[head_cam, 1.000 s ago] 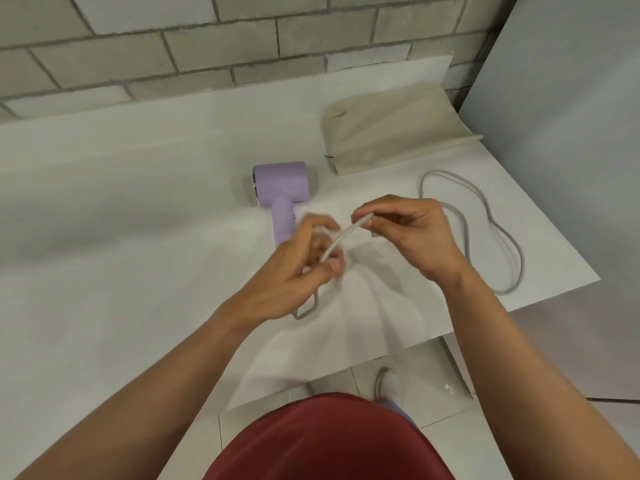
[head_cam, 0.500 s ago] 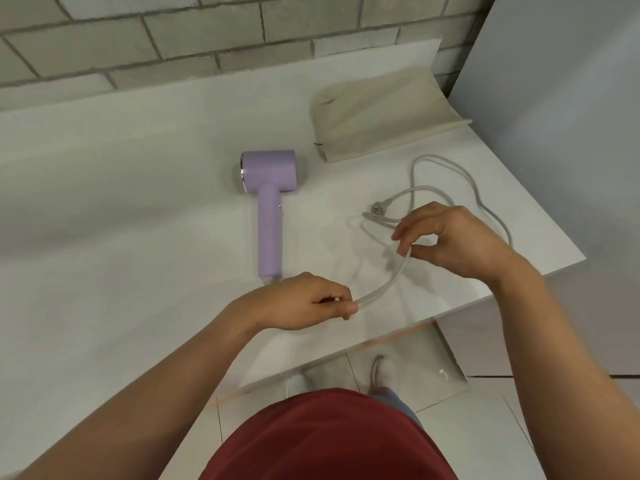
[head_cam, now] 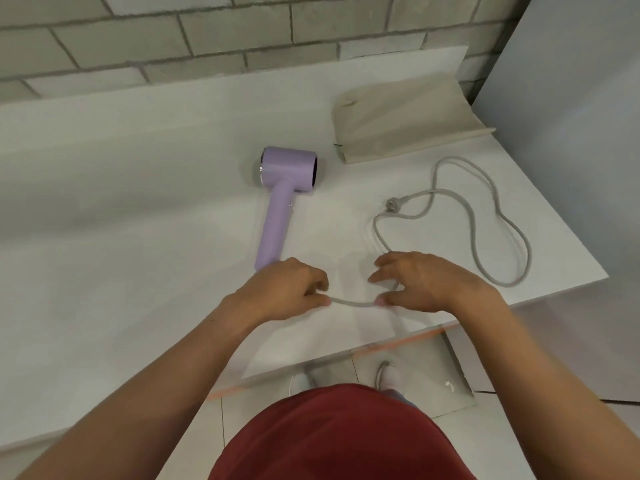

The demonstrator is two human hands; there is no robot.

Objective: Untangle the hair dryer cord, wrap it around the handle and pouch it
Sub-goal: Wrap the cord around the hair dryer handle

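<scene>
Right hand [head_cam: 426, 282] now nearer left hand [head_cam: 287, 289], both tight on one cord [head_cam: 353, 302]; one dryer [head_cam: 280, 209]

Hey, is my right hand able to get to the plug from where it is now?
Probably yes: the plug lies on the table just beyond the right hand, with only slack cord between them. That hand pinches the cord, so it must let go first.

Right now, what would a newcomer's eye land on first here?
The lilac hair dryer lies flat on the white table. Nearer, the left hand and right hand pinch a short stretch of grey cord between them; the rest loops loose to the right, before a beige pouch.
</scene>
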